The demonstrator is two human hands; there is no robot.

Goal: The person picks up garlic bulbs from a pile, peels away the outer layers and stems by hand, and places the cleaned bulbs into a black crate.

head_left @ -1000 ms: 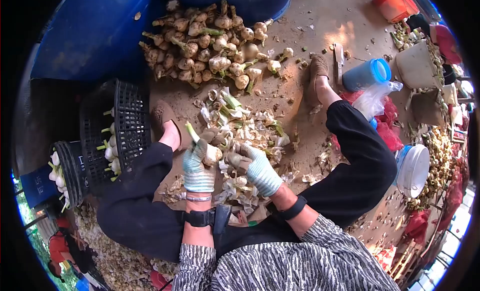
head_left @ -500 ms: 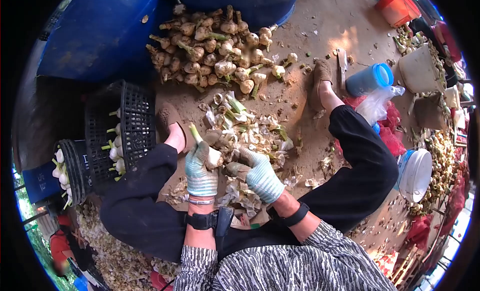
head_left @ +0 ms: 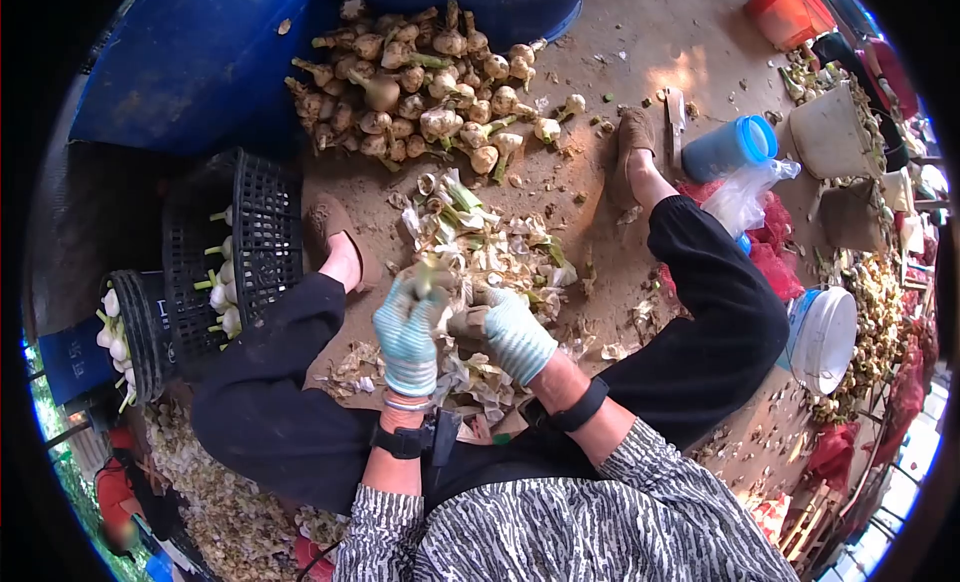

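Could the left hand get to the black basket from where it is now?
Probably yes. The basket stands just left of the left hand, with only the person's left leg between, low enough to pass over. The hand grips a garlic, though, so it is not free.

Motion blurs the pale garlic bulb point(head_left: 432, 278) in the gloved left hand point(head_left: 408, 332). The brownish thing point(head_left: 465, 322) in the right hand point(head_left: 515, 334) is too small to identify.

As I read it: left hand point(head_left: 408, 332) and right hand point(head_left: 515, 334), gloves striped pale blue and white; garlic bulb point(head_left: 430, 277), blurred tan; sleeves point(head_left: 600, 522), black-and-white zebra streaks; trousers point(head_left: 720, 322), black; basket point(head_left: 262, 222), black lattice; barrel point(head_left: 190, 62), deep blue; cup point(head_left: 735, 147), light blue; tub point(head_left: 825, 337), white.
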